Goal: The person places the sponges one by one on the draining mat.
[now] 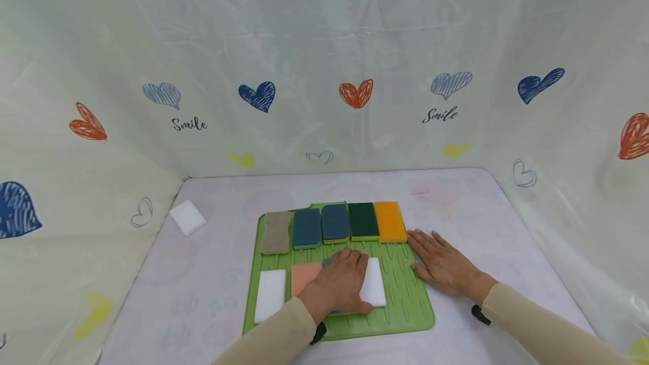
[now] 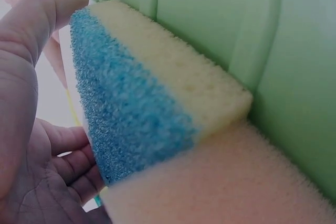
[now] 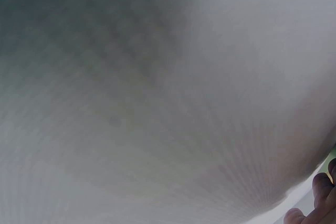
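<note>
My left hand (image 1: 337, 286) reaches over a blue-and-cream sponge (image 2: 131, 98) in the front row on a green ridged mat (image 1: 403, 297). In the left wrist view, my thumb holds one end of this sponge and my fingers bend at the other; in the head view the hand hides most of it. A pink sponge (image 1: 305, 277) lies to its left and a white sponge (image 1: 373, 283) to its right. My right hand (image 1: 443, 263) rests with extended fingers along the mat's right edge, fingertips close to an orange sponge (image 1: 390, 222).
Along the mat's back edge lie a beige sponge (image 1: 276, 232), two blue ones (image 1: 307, 227) and a dark green one (image 1: 363, 221). Another white sponge (image 1: 271, 295) occupies the mat's front left. A white block (image 1: 187, 217) sits at the table's far left edge.
</note>
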The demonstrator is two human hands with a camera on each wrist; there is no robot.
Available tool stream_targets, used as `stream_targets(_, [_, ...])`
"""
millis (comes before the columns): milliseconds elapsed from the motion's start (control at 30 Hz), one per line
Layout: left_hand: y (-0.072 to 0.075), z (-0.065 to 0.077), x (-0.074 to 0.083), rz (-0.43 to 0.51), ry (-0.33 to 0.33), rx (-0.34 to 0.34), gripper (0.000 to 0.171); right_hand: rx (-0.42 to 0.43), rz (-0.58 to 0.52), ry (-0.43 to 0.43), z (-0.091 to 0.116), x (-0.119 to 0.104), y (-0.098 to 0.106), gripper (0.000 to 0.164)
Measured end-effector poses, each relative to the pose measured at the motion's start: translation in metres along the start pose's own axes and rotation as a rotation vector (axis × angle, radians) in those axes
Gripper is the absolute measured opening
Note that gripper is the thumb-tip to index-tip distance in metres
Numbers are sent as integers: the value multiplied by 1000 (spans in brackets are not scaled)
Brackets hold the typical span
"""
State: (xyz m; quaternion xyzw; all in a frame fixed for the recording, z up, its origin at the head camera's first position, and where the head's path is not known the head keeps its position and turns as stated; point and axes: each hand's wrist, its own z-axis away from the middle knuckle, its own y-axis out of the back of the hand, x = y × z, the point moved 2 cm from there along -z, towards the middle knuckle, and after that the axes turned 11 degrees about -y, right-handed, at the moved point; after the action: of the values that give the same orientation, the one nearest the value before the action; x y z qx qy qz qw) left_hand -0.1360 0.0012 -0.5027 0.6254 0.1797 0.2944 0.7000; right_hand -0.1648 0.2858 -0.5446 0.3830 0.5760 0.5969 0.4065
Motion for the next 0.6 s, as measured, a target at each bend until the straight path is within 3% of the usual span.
stream_targets(467, [3, 2, 0, 28, 0, -6, 109, -3, 8, -6, 0, -2, 3, 69])
stream_targets(600, [11, 7, -3, 46, -6, 27, 103, -1, 8, -6, 1, -2, 2, 69])
